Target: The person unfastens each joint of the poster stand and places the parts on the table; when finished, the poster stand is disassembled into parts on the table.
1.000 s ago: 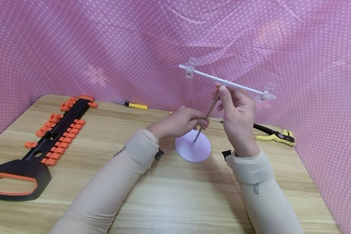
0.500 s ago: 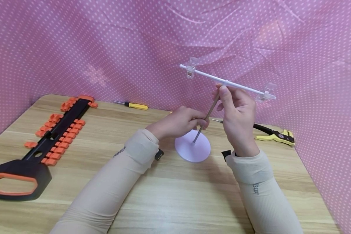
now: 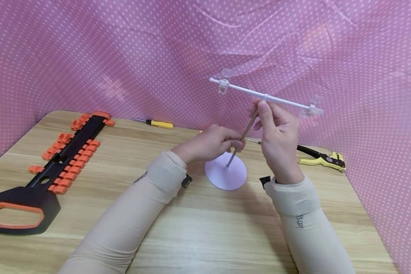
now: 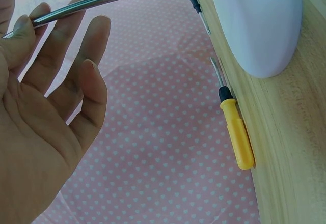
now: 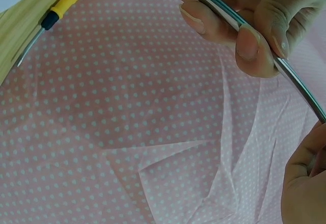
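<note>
A stand with a round pale base (image 3: 226,179), a thin metal rod (image 3: 249,123) and a white crossbar (image 3: 246,90) leans up to the right. Clear plastic clips (image 3: 223,84) sit near both ends of the bar. My left hand (image 3: 209,144) pinches the rod partway up; in the left wrist view its other fingers (image 4: 94,89) are spread loosely off the rod. Just under the crossbar, my right hand (image 3: 281,129) grips the rod's top between thumb and fingers. The right wrist view catches both hands on the rod (image 5: 300,89), the right one cut off by the frame edge.
To the left lies a long black holder (image 3: 77,144) with orange tabs and a looped handle. A yellow screwdriver (image 3: 161,124) rests by the back edge. Wire strippers (image 3: 328,160) in black and yellow lie at the right. Pink dotted cloth (image 3: 157,45) hangs behind the table.
The crossbar has turned slightly: its left end now sits a little lower and its right end a little higher. Both hands stay nearly in place.
</note>
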`<state>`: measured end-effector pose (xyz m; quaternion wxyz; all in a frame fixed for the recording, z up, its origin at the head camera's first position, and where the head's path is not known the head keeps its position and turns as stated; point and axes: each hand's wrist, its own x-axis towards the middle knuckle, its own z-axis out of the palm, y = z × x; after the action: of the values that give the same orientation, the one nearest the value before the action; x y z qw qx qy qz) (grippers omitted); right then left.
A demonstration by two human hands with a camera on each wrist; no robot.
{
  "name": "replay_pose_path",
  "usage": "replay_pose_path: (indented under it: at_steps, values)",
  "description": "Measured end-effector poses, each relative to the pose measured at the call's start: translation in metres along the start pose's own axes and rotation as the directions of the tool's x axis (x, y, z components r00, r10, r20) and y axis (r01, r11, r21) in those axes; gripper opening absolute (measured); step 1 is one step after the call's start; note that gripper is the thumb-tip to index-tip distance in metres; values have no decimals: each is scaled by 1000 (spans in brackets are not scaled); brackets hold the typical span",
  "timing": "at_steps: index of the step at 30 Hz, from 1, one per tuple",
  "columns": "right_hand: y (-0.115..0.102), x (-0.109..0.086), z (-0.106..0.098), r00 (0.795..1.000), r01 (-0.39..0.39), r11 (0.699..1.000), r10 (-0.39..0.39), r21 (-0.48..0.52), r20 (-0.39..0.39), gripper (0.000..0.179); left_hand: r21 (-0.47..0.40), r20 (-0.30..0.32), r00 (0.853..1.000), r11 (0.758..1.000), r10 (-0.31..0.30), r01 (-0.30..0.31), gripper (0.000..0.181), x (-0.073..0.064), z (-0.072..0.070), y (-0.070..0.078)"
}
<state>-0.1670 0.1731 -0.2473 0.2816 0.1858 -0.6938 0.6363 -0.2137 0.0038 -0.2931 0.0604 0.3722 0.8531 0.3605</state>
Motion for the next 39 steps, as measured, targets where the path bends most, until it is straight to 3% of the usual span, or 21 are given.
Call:
replay_pose_path:
  at_steps: [18,28,39]
  values:
    - [1,-1,1,1000,27,999,-26,-29,6,22,-4,6,1000,1000,-6,6,21,0,-1,1]
    - [1,-1,1,999,48,997,-48,-65,4,31,7,-5,997,997,72,-72,21,1,-1,0]
    - [-1,0,0,999,31,998,-31,-46,5,34,-3,-5,999,999,49,-49,22,1,0,0]
